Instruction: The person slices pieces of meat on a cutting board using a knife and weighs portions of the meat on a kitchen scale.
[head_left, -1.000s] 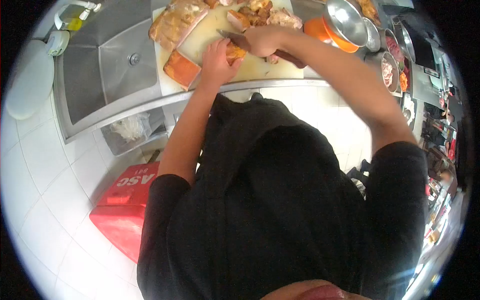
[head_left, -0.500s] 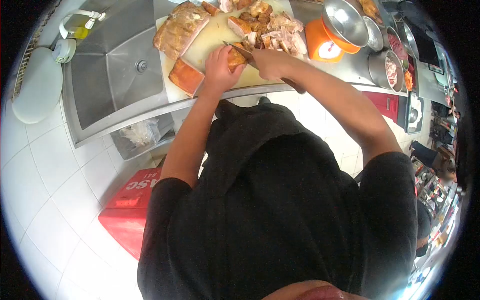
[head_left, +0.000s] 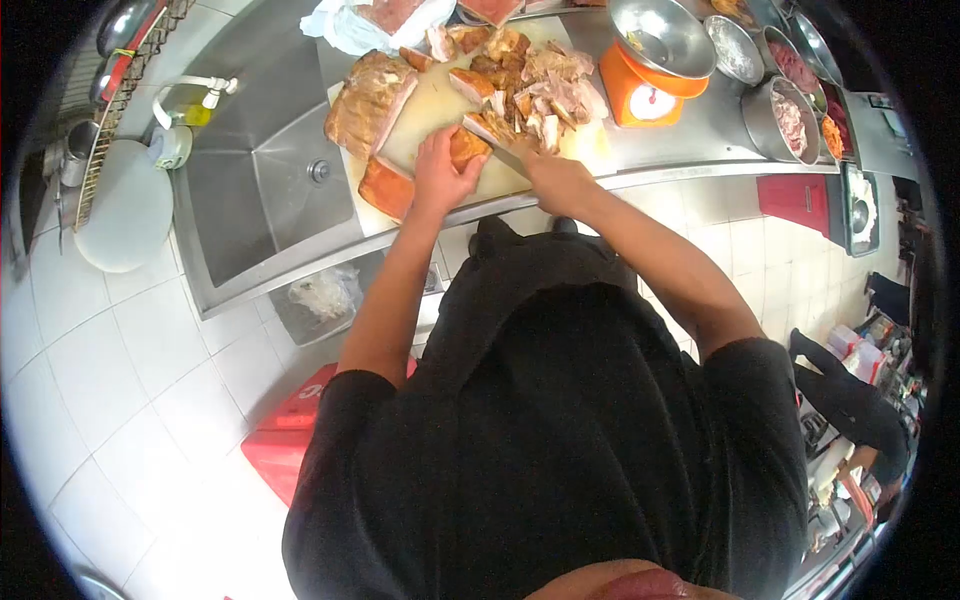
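Note:
My left hand (head_left: 443,178) is closed on a browned meat piece (head_left: 467,148) lying on the pale cutting board (head_left: 410,128). In my right hand (head_left: 556,180) is a knife (head_left: 510,160), its blade beside the piece and a freshly separated slice (head_left: 482,127). A large slab of meat (head_left: 368,102) and a reddish-brown block (head_left: 386,188) lie on the board's left part. Chopped meat (head_left: 550,88) is heaped beyond the knife, to the right.
An orange scale (head_left: 640,98) with a metal bowl (head_left: 662,38) stands right of the board. Further right are metal bowls of meat (head_left: 787,120). A steel sink (head_left: 265,185) is at the left. Another person (head_left: 850,400) is at the lower right.
The knife has come down through the meat, and a slice now lies apart from the held piece. The camera view has shifted, bringing a plastic bag at the back and another person into sight.

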